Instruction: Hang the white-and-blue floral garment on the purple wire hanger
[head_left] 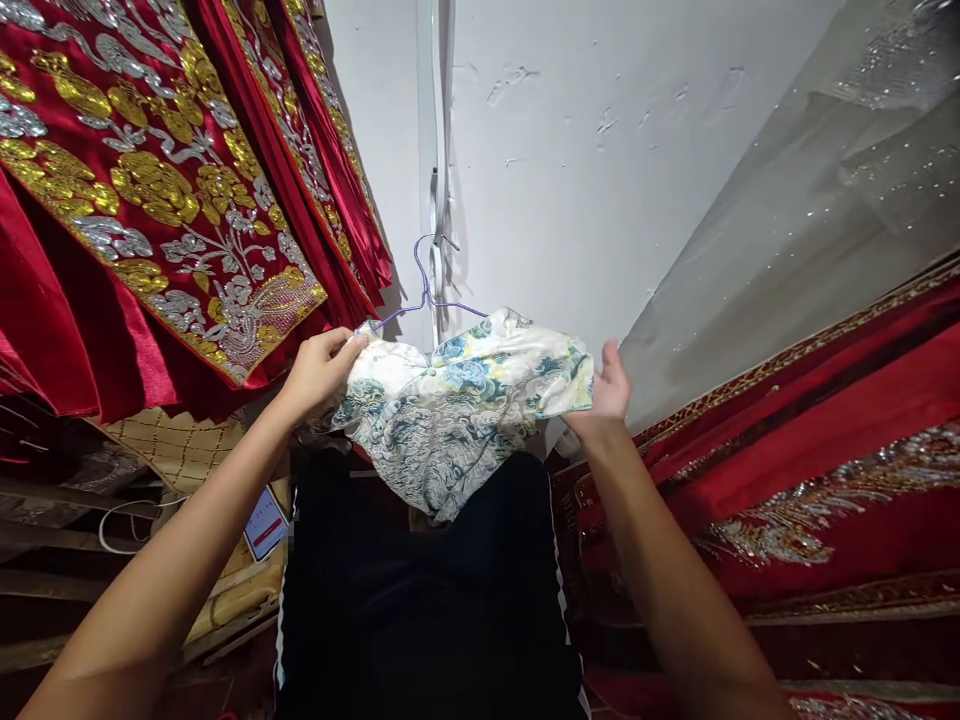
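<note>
A short-sleeved floral top (457, 400), white with blue, green and yellow flowers, hangs on a thin purple hanger (426, 285). Its lower part is crinkled and gathered. My left hand (322, 365) pinches the top's left shoulder edge between thumb and fingers. At the opposite sleeve, my right hand (606, 390) touches the hem with its thumb raised and spread away from the cloth. That hand's other fingers are mostly hidden behind the sleeve. The hanger's hook is up against a narrow vertical metal strip (442, 130) on the wall.
Red satin garments with gold and silver embroidery (157, 190) hang at the upper left. Sheer white sparkling fabric (787, 220) and red beaded cloth (825, 500) fill the right. A lit phone (266, 522) lies at lower left near a white cable (112, 535). Behind is a scuffed white wall (600, 120).
</note>
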